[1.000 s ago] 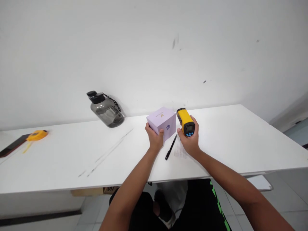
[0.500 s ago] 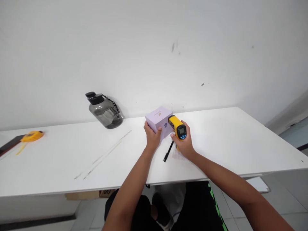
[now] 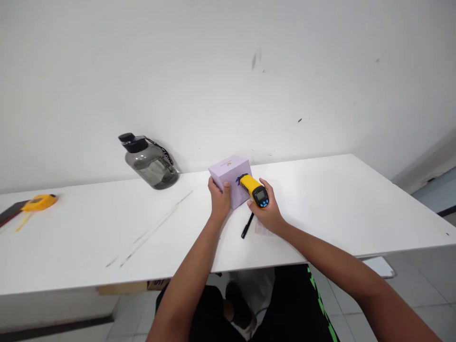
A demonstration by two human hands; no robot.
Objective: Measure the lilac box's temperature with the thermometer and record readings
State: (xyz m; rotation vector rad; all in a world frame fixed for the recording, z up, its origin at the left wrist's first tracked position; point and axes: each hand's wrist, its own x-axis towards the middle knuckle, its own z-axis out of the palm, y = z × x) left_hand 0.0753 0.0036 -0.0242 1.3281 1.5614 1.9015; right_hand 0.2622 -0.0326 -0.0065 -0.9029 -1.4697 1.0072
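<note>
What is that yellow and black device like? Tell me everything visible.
The yellow and black device looks plastic and chunky, with a dark front end and, at the back, a small grey screen above blue buttons. The right hand grips it over the white table, hiding its lower part. It slants, front end pointing at the lilac box; whether they touch, I can't tell.

Pen (image 3: 247, 226) partly hidden (by right hand (image 3: 270, 214))
</note>
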